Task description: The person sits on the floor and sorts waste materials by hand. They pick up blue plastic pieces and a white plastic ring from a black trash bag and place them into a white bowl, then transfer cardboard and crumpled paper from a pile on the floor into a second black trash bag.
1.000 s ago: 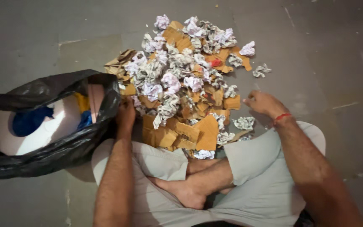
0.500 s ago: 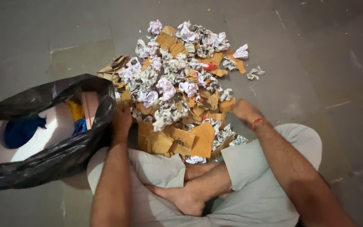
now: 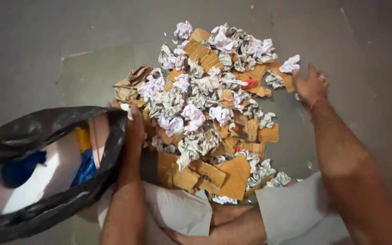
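Hidden: the left hand (image 3: 134,123) is half buried at the bag rim, its fingers tucked out of sight, so I cannot tell how it grips.
Cut off: the black bag (image 3: 46,199) runs off the left and bottom edges; only pale, blue and yellow shapes show inside, hard to name.
Pile: the heap of crumpled paper and torn cardboard (image 3: 209,109) fills the centre of the frame on the grey floor (image 3: 46,41).
Right hand (image 3: 311,84): upper right, fingers spread, resting at the pile's right fringe.
Nearest scrap: a crumpled paper ball (image 3: 290,63) sits just left of those fingers.
Left hand's place: pressed between bag mouth and the pile's left side.
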